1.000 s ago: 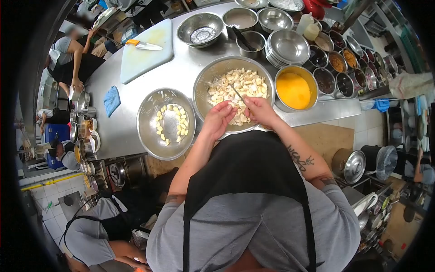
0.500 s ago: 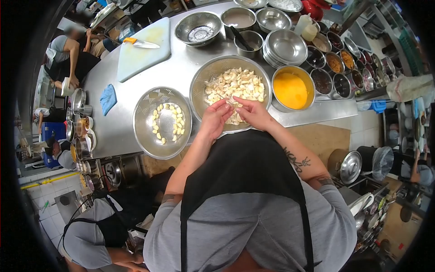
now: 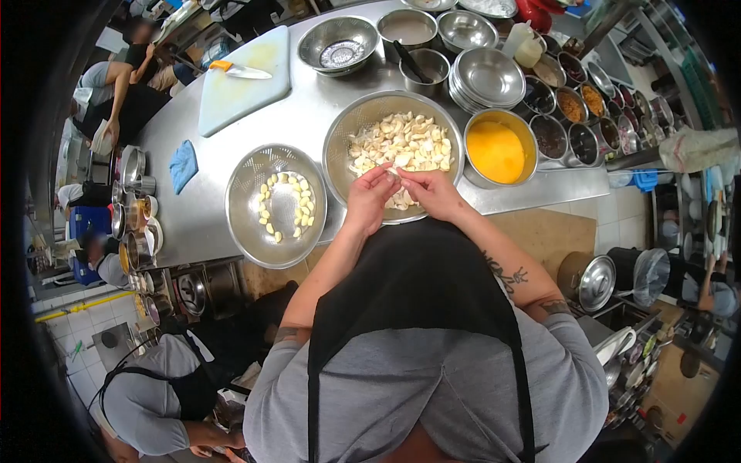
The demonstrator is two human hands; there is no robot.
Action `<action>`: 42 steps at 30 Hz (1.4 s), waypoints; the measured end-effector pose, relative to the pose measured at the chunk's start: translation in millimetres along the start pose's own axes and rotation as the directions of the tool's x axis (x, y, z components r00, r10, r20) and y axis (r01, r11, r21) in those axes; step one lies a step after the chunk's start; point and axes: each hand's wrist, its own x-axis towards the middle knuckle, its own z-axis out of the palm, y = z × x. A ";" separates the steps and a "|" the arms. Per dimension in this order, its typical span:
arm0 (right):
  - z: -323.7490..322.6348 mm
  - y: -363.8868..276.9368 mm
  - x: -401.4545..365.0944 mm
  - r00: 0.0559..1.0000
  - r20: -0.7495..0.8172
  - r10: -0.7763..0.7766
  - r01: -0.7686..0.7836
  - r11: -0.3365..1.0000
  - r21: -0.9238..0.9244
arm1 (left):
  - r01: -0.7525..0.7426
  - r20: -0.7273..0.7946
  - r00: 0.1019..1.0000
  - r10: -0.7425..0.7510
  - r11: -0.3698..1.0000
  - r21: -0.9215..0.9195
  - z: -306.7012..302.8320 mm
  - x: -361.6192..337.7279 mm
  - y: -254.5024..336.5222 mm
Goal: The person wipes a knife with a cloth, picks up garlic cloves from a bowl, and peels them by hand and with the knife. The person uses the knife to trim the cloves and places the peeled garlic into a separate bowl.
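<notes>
Both hands were at work over the big perforated metal bowl (image 3: 340, 140), and the fingertips almost met! The left hand (image 3: 372, 197) pinched a pale garlic clove (image 3: 394, 172) between thumb and fingers, while the right hand (image 3: 429, 192) came in opposite, its thumb and forefinger pressed on the same piece (the curled fingers hid whatever else that palm held). The clove sat right there between them, above the near part of a broad heap of garlic (image 3: 405, 141). Just to the left, a second perforated bowl (image 3: 253, 170) carried a loose ring of peeled cloves (image 3: 306, 207), smooth and yellowish. On the other flank, close beside the big bowl, stood a metal pot (image 3: 469, 171) of bright yellow liquid (image 3: 494, 150). Farther out on the steel bench (image 3: 212, 201), a blue cloth (image 3: 184, 165) lay crumpled, and an orange-handled knife (image 3: 247, 72) rested across the white cutting board (image 3: 247, 100).
</notes>
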 end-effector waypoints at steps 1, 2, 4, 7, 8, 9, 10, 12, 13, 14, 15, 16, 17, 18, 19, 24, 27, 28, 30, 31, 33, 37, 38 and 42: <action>0.5 0.9 0.6 0.999 -0.030 -0.030 0.030 0.999 -0.018 | -0.004 0.003 1.000 0.004 1.000 0.004 0.0 0.2 0.1; 1.6 1.9 1.2 0.996 -0.059 -0.061 0.059 0.998 -0.037 | 0.007 -0.003 1.000 -0.007 1.000 0.003 0.1 -0.2 -0.3; 2.2 -0.7 0.8 0.994 -0.080 -0.075 0.072 0.997 -0.039 | 0.027 -0.016 1.000 -0.027 1.000 0.000 7.5 -4.8 4.4; -1.4 -5.3 1.1 0.998 -0.052 -0.018 0.019 1.000 0.018 | 0.014 0.010 1.000 -0.014 1.000 -0.023 4.1 -3.5 0.1; -1.9 -5.8 1.1 0.999 -0.041 0.008 -0.006 0.999 0.039 | 0.012 0.014 1.000 -0.011 1.000 -0.023 2.8 -3.0 -1.0; -2.3 -7.2 1.0 0.999 -0.030 0.033 -0.031 0.998 0.061 | 0.009 0.018 1.000 -0.009 1.000 -0.024 2.6 -2.7 -1.1; -2.3 -8.5 0.6 0.998 -0.033 0.053 -0.050 0.995 0.089 | 0.007 0.022 1.000 -0.006 1.000 -0.024 2.2 -2.5 -1.2; -1.5 -11.5 0.0 0.995 -0.037 0.091 -0.085 0.986 0.145 | -0.001 0.039 0.999 0.001 1.000 -0.012 0.0 -2.5 0.2; -1.5 -11.1 0.4 0.994 -0.039 0.104 -0.096 0.981 0.169 | -0.006 0.048 0.999 0.006 1.000 -0.006 -0.9 -2.3 1.6; -2.5 -10.0 1.3 0.992 -0.040 0.116 -0.106 0.975 0.193 | 0.011 0.070 0.997 -0.010 1.000 -0.015 -1.5 -2.4 3.0; -3.2 -11.2 2.1 0.991 -0.041 0.127 -0.116 0.969 0.216 | 0.028 0.092 0.995 -0.026 0.999 -0.024 -1.7 -3.4 4.1; -3.3 -12.0 2.2 0.992 -0.040 0.123 -0.112 0.971 0.210 | 0.047 0.113 0.993 -0.043 0.998 -0.033 -2.2 -4.0 5.1; -3.1 -12.8 1.8 0.992 -0.039 0.119 -0.109 0.973 0.205 | 0.064 0.123 0.991 -0.056 0.996 -0.063 -3.1 -4.0 6.4; -2.9 -14.6 1.2 0.992 -0.037 0.117 -0.107 0.974 0.199 | 0.082 0.134 0.989 -0.069 0.992 -0.093 -2.1 -4.9 9.1; -3.4 -16.4 0.7 0.993 -0.021 0.113 -0.107 0.977 0.184 | 0.101 0.144 0.986 -0.083 0.987 -0.124 -1.5 -5.2 10.7; -1.3 -12.3 -0.2 0.997 -0.027 0.078 -0.073 0.982 0.177 | 0.068 0.090 0.994 -0.063 0.996 -0.054 -7.9 -0.9 3.0; -5.8 -13.9 3.9 0.980 -0.127 0.157 -0.131 0.973 0.188 | 0.057 0.023 0.998 -0.057 0.998 -0.016 -4.6 -1.1 2.2; -6.4 -16.4 3.4 0.978 -0.118 0.173 -0.147 0.969 0.198 | 0.056 -0.007 0.998 -0.056 0.998 -0.011 -3.3 -1.5 2.7; -6.6 -21.8 0.3 0.974 -0.099 0.204 -0.179 0.960 0.217 | 0.018 -0.006 1.000 -0.018 0.999 -0.037 -3.4 -2.7 1.7; -5.6 -19.1 -0.4 0.977 -0.071 0.201 -0.180 0.957 0.227 | -0.002 -0.006 1.000 0.002 0.999 -0.050 -3.5 -2.9 1.4; -3.7 -11.5 -0.8 0.981 -0.015 0.193 -0.183 0.952 0.245 | -0.019 -0.020 1.000 0.018 0.999 -0.049 -2.5 -3.0 1.6; -8.6 -5.2 1.1 0.976 0.119 0.181 -0.205 0.947 0.247 | -0.032 -0.063 0.998 0.032 0.999 -0.004 -1.8 -1.0 1.2; -8.4 -2.1 1.4 0.974 0.144 0.177 -0.209 0.944 0.253 | -0.038 -0.062 0.997 0.037 0.999 -0.002 -1.6 -0.8 0.5; -6.2 -3.9 0.3 0.973 0.184 0.138 -0.185 0.945 0.270 | -0.049 -0.068 0.997 0.048 0.999 -0.001 2.6 -2.3 0.9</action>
